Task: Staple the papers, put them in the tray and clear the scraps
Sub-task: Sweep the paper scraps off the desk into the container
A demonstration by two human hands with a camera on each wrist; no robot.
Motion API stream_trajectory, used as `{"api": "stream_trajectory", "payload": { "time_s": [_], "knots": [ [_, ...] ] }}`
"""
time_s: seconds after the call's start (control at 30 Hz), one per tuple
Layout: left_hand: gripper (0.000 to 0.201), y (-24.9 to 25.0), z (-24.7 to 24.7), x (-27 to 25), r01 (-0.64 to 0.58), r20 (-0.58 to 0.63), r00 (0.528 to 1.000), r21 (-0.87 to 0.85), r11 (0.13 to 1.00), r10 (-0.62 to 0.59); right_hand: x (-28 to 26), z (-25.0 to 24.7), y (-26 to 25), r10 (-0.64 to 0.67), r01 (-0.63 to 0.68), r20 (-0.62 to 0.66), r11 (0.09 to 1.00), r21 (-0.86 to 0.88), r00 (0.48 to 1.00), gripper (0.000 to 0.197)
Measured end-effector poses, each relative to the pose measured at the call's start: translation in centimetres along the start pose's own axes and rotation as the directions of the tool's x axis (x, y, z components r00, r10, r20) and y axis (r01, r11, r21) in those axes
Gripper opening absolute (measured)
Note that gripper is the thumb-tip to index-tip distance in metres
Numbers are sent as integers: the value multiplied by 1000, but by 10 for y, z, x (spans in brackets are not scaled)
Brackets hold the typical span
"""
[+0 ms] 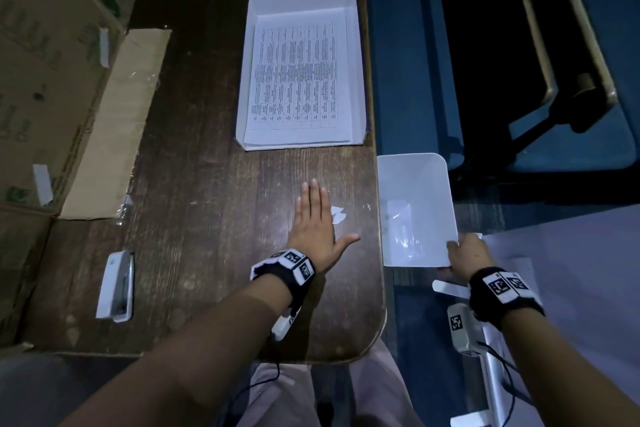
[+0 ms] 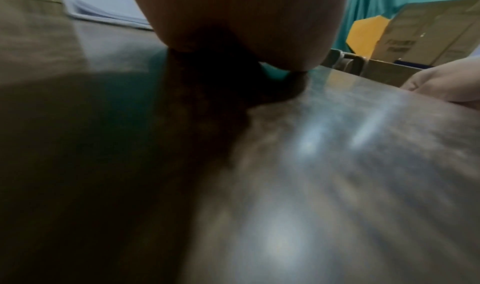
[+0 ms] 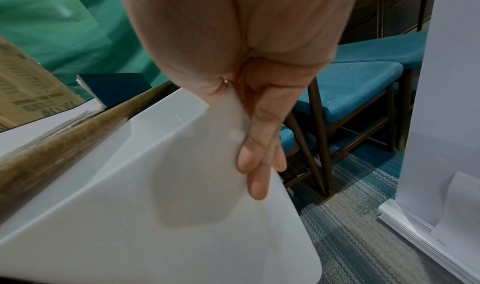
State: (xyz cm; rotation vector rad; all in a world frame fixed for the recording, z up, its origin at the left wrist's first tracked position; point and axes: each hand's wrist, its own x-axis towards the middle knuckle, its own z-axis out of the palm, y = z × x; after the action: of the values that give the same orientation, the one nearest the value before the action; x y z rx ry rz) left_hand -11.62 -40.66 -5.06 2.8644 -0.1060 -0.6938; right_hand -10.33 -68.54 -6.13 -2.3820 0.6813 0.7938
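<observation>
With the papers already lying in the tray, the flat, open-fingered left hand is pushing the scraps toward the bin the right hand is gripping (its rim looks level with the table edge), so light scraps may be slipping past onto the floor.

Counting what I am seeing around my desk, kind by kind.

I am looking at one white paper tray holding one stack of printed papers, one white stapler, and two small white paper scraps lying beside my left hand. I am holding one white plastic bin with my right hand, so two hands are showing. I am also counting two cardboard boxes at the left and two blue-cushioned chairs.
</observation>
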Motion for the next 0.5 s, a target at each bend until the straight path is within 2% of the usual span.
{"api": "stream_trajectory", "payload": {
  "time_s": [0.3,0.5],
  "knots": [
    [102,68,-3,28,-118,28,993,51,992,117,3,0,4,-38,39,5,999,-25,999,26],
    [98,103,-1,44,-181,94,981,116,977,170,6,6,7,-63,63,9,998,0,998,24]
  ]
}}
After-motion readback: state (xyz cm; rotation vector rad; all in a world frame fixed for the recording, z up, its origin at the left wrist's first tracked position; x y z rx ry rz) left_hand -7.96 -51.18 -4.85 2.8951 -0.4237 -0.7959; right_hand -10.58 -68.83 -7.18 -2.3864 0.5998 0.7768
